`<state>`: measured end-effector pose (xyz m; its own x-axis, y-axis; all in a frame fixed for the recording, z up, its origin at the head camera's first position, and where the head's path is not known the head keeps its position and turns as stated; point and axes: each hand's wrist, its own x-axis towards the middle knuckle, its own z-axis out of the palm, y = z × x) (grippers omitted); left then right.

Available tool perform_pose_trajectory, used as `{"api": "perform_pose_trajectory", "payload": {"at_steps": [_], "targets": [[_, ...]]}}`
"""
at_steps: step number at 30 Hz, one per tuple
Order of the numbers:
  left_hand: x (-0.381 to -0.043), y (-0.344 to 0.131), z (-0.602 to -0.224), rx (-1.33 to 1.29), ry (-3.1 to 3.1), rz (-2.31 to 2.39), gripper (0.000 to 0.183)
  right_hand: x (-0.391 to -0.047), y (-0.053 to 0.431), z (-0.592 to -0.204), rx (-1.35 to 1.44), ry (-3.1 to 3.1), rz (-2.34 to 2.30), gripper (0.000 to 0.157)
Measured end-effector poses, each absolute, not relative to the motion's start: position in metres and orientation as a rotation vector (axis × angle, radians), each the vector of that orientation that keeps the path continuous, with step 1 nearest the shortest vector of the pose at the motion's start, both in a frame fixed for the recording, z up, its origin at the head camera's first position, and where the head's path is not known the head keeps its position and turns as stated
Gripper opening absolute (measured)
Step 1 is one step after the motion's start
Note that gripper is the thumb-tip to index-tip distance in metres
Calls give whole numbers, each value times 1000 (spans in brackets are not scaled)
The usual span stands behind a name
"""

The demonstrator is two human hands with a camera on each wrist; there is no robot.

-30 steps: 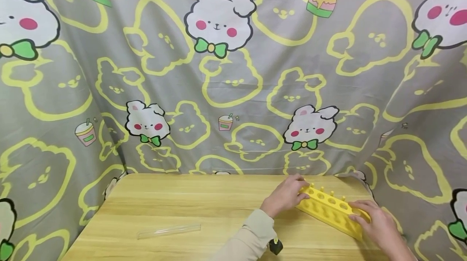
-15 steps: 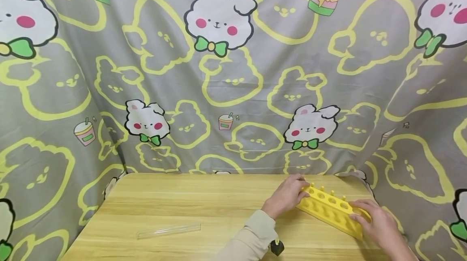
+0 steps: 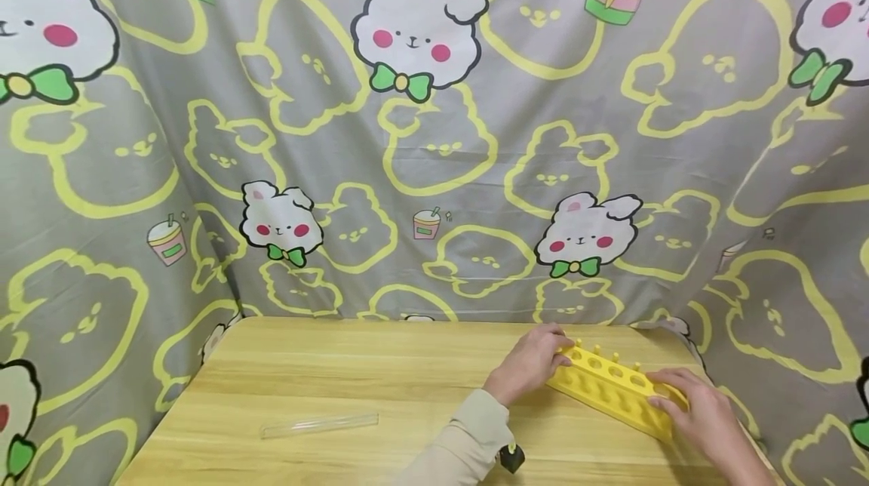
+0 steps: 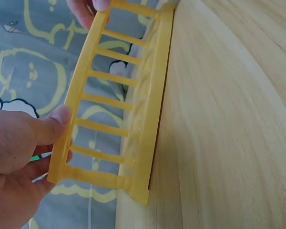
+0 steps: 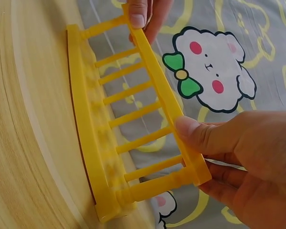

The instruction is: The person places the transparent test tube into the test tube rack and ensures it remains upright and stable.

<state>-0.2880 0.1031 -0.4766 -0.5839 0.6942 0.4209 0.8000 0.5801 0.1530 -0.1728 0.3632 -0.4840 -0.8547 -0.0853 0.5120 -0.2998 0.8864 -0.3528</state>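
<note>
A long yellow test tube rack stands toward the right side of the wooden table. It has round holes on top and a row of short pegs along its far side. My left hand grips the far left end of its top bar, thumb on the near side, as the left wrist view shows. At the near right end, my right hand pinches the same bar between thumb and fingers, seen closely in the right wrist view. The rack's holes hold no tubes. A clear glass test tube lies flat at the left.
The wooden table is bordered behind and at the sides by a grey curtain with rabbit prints. A small black object shows beside the left sleeve cuff.
Rack and both hands have shifted very slightly left over the table, with the same grip. The head view has turned a little. The tube has stayed in its place.
</note>
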Motion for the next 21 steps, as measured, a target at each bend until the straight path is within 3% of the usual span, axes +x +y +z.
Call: {"api": "perform_pose_trajectory", "payload": {"at_steps": [21], "targets": [[-287, 73, -472, -1092, -2615, -580, 29, -192, 341, -478, 382, -2588, 677, 35]]}}
